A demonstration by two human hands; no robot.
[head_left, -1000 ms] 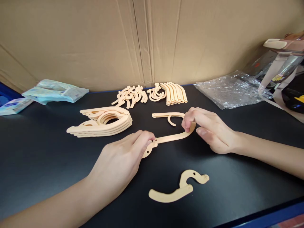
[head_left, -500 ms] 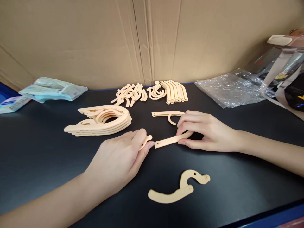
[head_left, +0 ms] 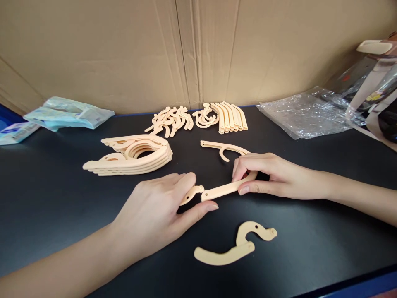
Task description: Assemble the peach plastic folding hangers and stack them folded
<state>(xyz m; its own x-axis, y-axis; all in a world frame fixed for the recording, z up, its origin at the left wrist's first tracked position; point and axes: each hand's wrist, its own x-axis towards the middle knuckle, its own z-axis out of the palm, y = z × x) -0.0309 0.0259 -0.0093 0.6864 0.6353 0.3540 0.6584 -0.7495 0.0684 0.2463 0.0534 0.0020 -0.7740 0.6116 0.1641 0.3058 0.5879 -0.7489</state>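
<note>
My left hand point(head_left: 158, 211) is closed around a small curved beige plastic piece point(head_left: 191, 195); its rounded tip meets the end of the hanger arm, and the rest is hidden by my fingers. My thumb stretches out below that arm's end. My right hand point(head_left: 266, 174) grips a beige folding hanger point(head_left: 221, 191) by its bend, fingers and thumb closed on the near arm. The hanger's far arm and a small hook point(head_left: 223, 155) show behind my fingers. Nearer me, two joined curved pieces point(head_left: 225, 254) lie flat on the black table point(head_left: 149, 273).
Folded hangers point(head_left: 130, 165) are stacked at the left. Behind lie a pile of small curved pieces point(head_left: 172, 120), several hooks point(head_left: 206, 118) and a row of hanger arms point(head_left: 231, 118). Wipes packs point(head_left: 68, 114), a clear plastic bag point(head_left: 304, 114) and a strapped bottle point(head_left: 375, 78) sit by the cardboard wall point(head_left: 108, 54).
The small piece in my left hand has moved right to touch the hanger's end, and my left thumb has stretched out. My right hand has shifted slightly right, uncovering more of the hanger.
</note>
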